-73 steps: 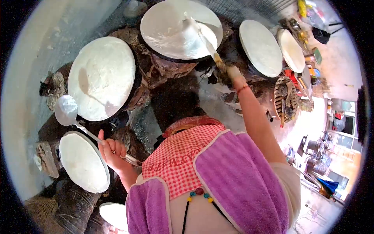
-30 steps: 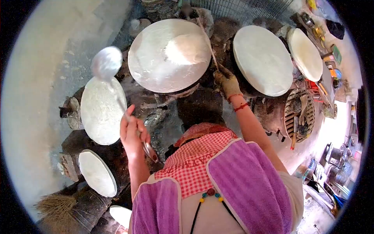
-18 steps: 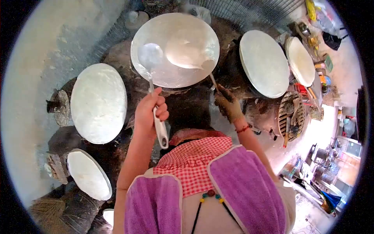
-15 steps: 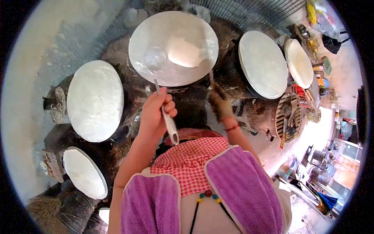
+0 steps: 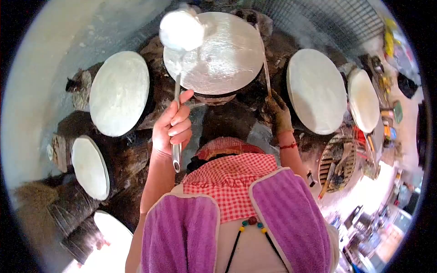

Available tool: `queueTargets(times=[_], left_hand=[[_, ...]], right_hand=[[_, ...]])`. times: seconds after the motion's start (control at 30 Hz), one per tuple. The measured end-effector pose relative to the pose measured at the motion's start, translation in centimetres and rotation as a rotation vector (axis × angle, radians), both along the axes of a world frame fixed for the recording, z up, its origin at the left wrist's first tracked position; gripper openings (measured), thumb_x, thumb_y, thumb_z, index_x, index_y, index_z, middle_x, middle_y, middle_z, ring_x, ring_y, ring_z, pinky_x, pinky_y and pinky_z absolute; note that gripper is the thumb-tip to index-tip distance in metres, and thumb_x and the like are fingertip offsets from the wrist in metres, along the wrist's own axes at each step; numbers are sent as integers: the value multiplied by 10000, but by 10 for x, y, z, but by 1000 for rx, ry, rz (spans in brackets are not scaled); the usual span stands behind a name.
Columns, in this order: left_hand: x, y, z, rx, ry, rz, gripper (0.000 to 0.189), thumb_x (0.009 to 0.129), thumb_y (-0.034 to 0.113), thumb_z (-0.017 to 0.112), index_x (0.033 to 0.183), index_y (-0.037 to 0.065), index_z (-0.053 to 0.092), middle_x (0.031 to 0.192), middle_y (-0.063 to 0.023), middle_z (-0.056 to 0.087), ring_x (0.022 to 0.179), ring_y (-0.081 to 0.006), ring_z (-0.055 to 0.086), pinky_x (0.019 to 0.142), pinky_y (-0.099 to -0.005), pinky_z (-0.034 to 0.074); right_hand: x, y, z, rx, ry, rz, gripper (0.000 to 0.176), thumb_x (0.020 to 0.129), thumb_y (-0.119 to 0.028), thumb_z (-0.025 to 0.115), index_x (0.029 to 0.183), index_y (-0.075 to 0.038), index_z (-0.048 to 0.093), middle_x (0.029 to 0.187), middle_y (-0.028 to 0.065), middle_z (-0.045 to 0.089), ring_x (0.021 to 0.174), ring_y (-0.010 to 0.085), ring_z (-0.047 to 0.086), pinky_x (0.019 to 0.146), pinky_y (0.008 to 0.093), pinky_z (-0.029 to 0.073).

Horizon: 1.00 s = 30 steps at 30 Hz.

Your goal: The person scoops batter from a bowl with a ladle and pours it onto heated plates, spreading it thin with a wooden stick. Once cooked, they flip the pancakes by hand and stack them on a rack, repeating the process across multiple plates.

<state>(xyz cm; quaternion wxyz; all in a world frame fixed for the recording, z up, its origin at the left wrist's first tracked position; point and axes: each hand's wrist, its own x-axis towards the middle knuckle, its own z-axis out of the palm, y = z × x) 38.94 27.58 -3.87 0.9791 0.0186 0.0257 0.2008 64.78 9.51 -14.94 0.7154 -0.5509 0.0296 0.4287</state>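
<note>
Head view, looking straight down: the left hand (image 5: pixel 172 129) is closed around the metal handle of a ladle (image 5: pixel 182 29), with the fingers wrapped, the thumb lying up the shaft and the handle's end poking out below the palm. The ladle's bowl is full of white batter and sits over the far left edge of the centre griddle (image 5: pixel 227 59). Whether it touches the surface cannot be told.

The right hand (image 5: pixel 280 116), brownish and soiled-looking, is clamped on the lower end of a thin stick (image 5: pixel 264 63). The stick runs up along the right rim of the same griddle. The two hands are well apart, one at each side of the griddle, whose round top is pale and glossy.

To the left is a round griddle (image 5: pixel 119 93) covered with a white sheet. A smaller one (image 5: pixel 90 167) sits below it on dark logs, and another white disc (image 5: pixel 111 241) lies at the bottom left. To the right are two more white-covered griddles, a large one (image 5: pixel 317 98) and a narrower one (image 5: pixel 364 100) beyond it. A woven basket (image 5: pixel 334 159) holding tools sits below them, and wire mesh (image 5: pixel 327 18) crosses the top right.

Nearest the camera are a red-checked cloth (image 5: pixel 227 182) and a purple towel (image 5: pixel 291 218) on the person's chest.
</note>
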Motion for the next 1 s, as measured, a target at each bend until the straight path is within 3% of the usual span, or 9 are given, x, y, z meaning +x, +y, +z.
queueTargets(times=[0.1,0.3,0.5,0.63,0.7,0.77,0.83,0.97,1.0], left_hand=[[-5,0,17,-108,2,69,476,1021,212,305,1400,-64,226,730,-37,377,489,-91,357,365,-238,353],[-54,-23,77,40,74,265,485,1020,179,315,1396,-93,177,719,-30,357,468,-61,337,344,-201,349],[-166,-114,97,362,54,676,533,1005,186,384,1462,47,147,691,-10,355,458,-47,304,341,-192,309],[-222,-168,86,-123,96,916,416,1001,168,375,1377,-1,325,681,1,340,451,-49,301,339,-183,301],[-261,-206,61,-178,162,973,397,996,149,375,1348,-34,351,659,15,317,443,-43,291,339,-178,290],[-293,-252,43,-253,124,1055,392,994,140,375,1340,-43,359,651,22,308,441,-39,283,339,-175,281],[-315,-298,33,-339,77,1129,386,992,132,375,1332,-52,368,642,29,299,439,-35,275,339,-172,272],[-357,-387,14,-397,251,1379,384,992,128,375,1329,-57,377,642,40,278,448,-30,246,343,-176,249],[-367,-403,12,-405,264,1423,386,995,131,367,1332,-58,373,641,41,273,451,-32,246,344,-181,249]], right_hand=[[-5,36,-13,-58,-385,400,434,858,-124,644,1270,-58,526,982,17,644,700,71,565,537,219,458],[-8,88,28,-9,-988,1036,480,874,-314,626,1253,-30,548,1088,141,635,957,156,621,834,252,473],[1,48,14,-124,-650,1036,524,865,-123,602,1359,-69,436,824,88,633,498,95,518,431,192,396],[-46,53,-35,117,-399,1079,647,880,-322,585,1426,-101,319,894,155,641,560,192,586,466,264,465],[-96,67,-21,123,749,1168,779,875,-557,461,1451,-92,216,963,194,627,631,297,614,494,360,502],[-161,78,3,188,706,1443,695,872,-528,479,1353,-35,380,920,175,631,613,274,613,472,342,491],[-232,81,50,-134,-374,1718,501,864,-295,597,1279,-40,480,805,113,641,508,165,576,398,271,429],[-328,82,6,142,-280,1459,456,857,-235,576,1265,-46,498,772,63,648,446,121,525,381,256,401],[-350,101,12,-115,511,1085,501,858,-331,529,1272,-52,492,770,61,647,431,146,507,389,284,406]])
